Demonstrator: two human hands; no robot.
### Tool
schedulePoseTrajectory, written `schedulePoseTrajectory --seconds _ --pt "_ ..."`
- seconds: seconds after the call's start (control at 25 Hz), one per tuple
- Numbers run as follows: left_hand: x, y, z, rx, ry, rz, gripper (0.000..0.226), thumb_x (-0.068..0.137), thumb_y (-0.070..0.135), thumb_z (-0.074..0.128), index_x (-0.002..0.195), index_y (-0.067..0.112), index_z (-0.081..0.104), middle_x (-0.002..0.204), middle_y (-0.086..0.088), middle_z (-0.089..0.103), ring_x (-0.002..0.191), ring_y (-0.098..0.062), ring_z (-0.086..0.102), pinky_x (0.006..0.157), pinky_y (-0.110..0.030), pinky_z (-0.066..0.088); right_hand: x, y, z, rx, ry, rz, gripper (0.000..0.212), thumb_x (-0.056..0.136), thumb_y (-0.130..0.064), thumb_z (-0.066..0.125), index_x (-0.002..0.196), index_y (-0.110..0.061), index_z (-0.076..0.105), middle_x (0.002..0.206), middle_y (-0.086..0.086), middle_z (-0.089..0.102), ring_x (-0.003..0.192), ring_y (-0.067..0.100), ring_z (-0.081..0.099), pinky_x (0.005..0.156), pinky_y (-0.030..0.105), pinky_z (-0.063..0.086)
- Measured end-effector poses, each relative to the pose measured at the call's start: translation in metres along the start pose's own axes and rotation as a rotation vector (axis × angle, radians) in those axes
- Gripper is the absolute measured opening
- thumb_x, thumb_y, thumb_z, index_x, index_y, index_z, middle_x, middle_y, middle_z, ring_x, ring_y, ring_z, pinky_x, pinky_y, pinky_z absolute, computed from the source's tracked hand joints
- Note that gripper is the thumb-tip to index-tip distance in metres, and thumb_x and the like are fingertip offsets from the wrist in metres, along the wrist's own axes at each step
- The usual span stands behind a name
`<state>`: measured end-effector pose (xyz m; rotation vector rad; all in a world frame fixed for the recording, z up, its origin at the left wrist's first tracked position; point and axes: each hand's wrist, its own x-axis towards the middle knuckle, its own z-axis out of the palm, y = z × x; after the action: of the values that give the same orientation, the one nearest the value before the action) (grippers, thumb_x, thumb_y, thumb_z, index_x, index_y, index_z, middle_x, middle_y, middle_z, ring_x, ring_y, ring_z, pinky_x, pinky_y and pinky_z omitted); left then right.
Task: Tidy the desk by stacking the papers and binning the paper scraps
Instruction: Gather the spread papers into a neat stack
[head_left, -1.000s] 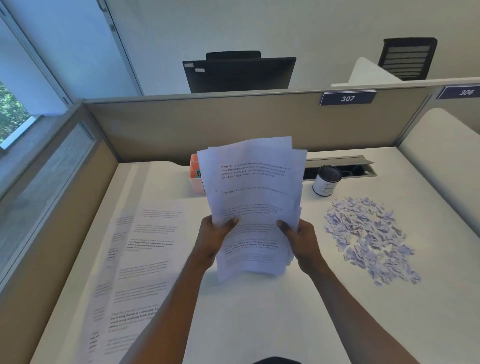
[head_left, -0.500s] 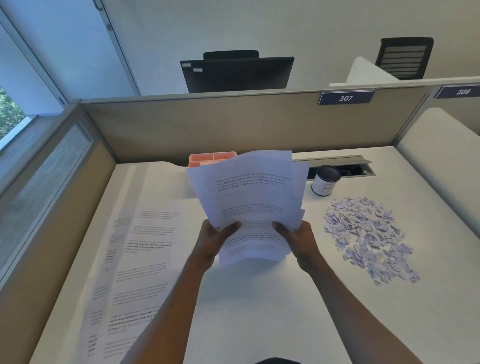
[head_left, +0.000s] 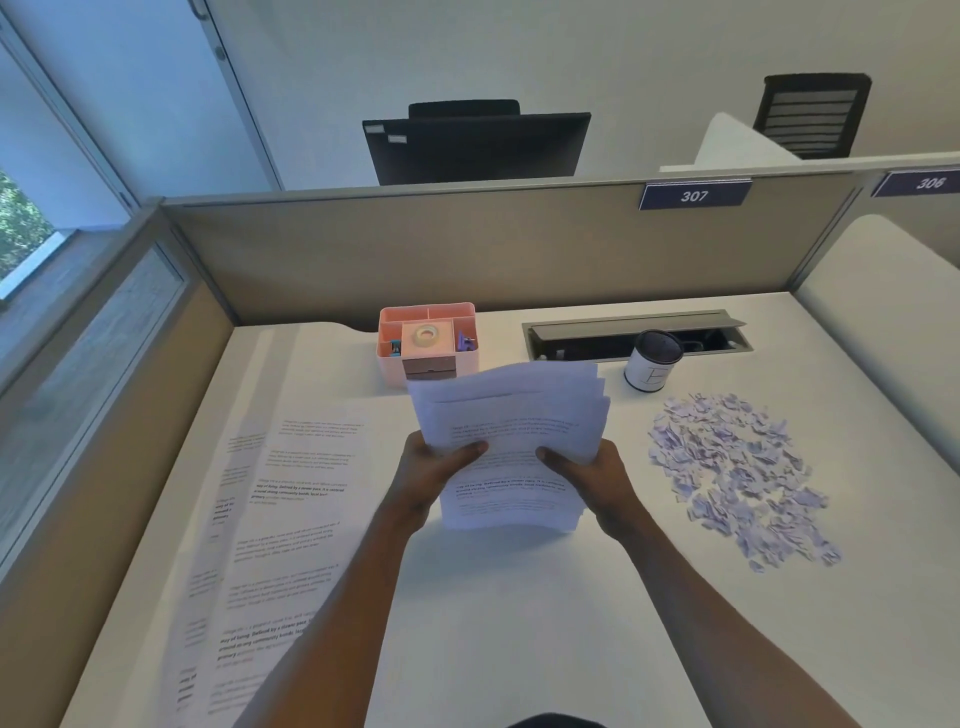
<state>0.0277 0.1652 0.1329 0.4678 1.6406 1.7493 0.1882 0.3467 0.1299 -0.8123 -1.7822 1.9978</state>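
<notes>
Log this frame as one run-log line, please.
left hand: holds paper stack | right hand: holds stack | loose sheets: on desk | scraps: not binned

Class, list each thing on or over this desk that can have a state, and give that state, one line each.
Sheaf of papers: held over the desk, edges uneven
Left hand: gripping the sheaf
Right hand: gripping the sheaf
Loose printed sheets: flat, overlapping, unstacked
Paper scraps: scattered pile, not binned
Black-lidded tin: upright, lid on
Pink organiser: upright, holding tape
Cable hatch: open
</notes>
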Motion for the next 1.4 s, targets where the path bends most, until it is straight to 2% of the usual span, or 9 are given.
schedulePoseTrajectory --seconds 0.2,0.32,0.4,0.56,0.76,1.04,1.2,1.32,1.4 --pt "-0.005 -0.008 -0.009 0.014 -0.036 -0.005 0.048 0.078 0.018 0.090 0.123 0.016 0.076 0.123 -0.012 0.078 0.116 -0.033 0.074 0.104 -0.060 0.057 -0.002 0.007 -0.005 -0.055 -0.009 0.017 0.037 0.080 -0.026 0.087 0.113 -0.019 0.073 0.108 0.003 0.077 0.099 0.027 0.073 0.088 0.056 0.059" --pt "-0.006 -0.005 -0.008 0.062 -0.097 0.015 0.045 0.079 0.018 0.089 0.121 0.029 0.077 0.122 -0.009 0.078 0.117 -0.029 0.073 0.102 -0.058 0.059 -0.004 0.007 -0.005 -0.073 -0.047 0.011 0.037 0.079 -0.024 0.087 0.113 -0.023 0.072 0.110 0.002 0.076 0.102 0.024 0.073 0.089 0.053 0.060" --pt "-0.006 0.000 -0.002 0.079 -0.076 0.019 0.046 0.077 0.020 0.090 0.117 0.037 0.077 0.119 -0.004 0.079 0.114 -0.025 0.074 0.098 -0.052 0.061 -0.002 0.004 -0.002 -0.082 0.000 -0.021 0.031 0.080 -0.024 0.086 0.108 -0.023 0.074 0.106 0.003 0.077 0.098 0.024 0.074 0.086 0.056 0.060" --pt "-0.001 0.000 -0.001 0.102 -0.068 0.051 0.042 0.082 0.016 0.090 0.120 0.027 0.077 0.119 -0.006 0.080 0.111 -0.028 0.076 0.094 -0.049 0.063 0.001 0.000 -0.001 -0.056 0.047 -0.024 0.030 0.080 -0.021 0.086 0.108 -0.016 0.075 0.104 0.004 0.078 0.094 0.025 0.075 0.084 0.053 0.062" --pt "-0.001 -0.015 0.001 0.057 -0.008 -0.018 0.033 0.088 0.010 0.085 0.120 0.010 0.077 0.115 -0.011 0.081 0.107 -0.036 0.077 0.091 -0.051 0.064 0.001 0.005 0.001 0.003 0.042 0.038 0.030 0.081 -0.019 0.086 0.108 -0.012 0.075 0.103 0.006 0.079 0.092 0.027 0.076 0.083 0.055 0.061" --pt "-0.011 -0.039 0.000 0.049 0.073 -0.056 0.036 0.080 0.020 0.091 0.114 0.020 0.079 0.113 -0.005 0.081 0.105 -0.026 0.078 0.092 -0.051 0.064 -0.007 0.021 0.008 0.042 0.063 0.034 0.035 0.079 -0.018 0.087 0.111 -0.012 0.074 0.107 0.007 0.077 0.097 0.029 0.074 0.084 0.054 0.061" --pt "-0.019 -0.056 -0.003 0.065 0.065 -0.065 0.034 0.086 0.009 0.088 0.116 0.020 0.077 0.114 -0.005 0.081 0.109 -0.026 0.076 0.094 -0.049 0.064 -0.014 0.034 0.011 0.057 0.063 0.034 0.033 0.080 -0.012 0.086 0.111 -0.010 0.075 0.107 0.008 0.077 0.099 0.028 0.074 0.086 0.052 0.061" --pt "-0.019 -0.063 -0.007 0.063 0.070 -0.045 0.036 0.088 0.007 0.085 0.121 0.015 0.075 0.116 -0.006 0.080 0.110 -0.025 0.075 0.092 -0.044 0.064 -0.015 0.037 0.010 0.049 0.059 0.020 0.032 0.080 -0.012 0.085 0.111 -0.011 0.074 0.106 0.007 0.077 0.098 0.027 0.073 0.083 0.046 0.063" --pt "-0.022 -0.067 -0.010 0.083 0.071 -0.075 0.031 0.088 0.008 0.085 0.117 0.018 0.078 0.113 -0.005 0.081 0.109 -0.026 0.075 0.091 -0.041 0.064 -0.017 0.042 0.011 0.037 0.022 0.036 0.035 0.080 -0.012 0.086 0.112 -0.014 0.074 0.109 0.006 0.077 0.100 0.027 0.073 0.086 0.048 0.062"
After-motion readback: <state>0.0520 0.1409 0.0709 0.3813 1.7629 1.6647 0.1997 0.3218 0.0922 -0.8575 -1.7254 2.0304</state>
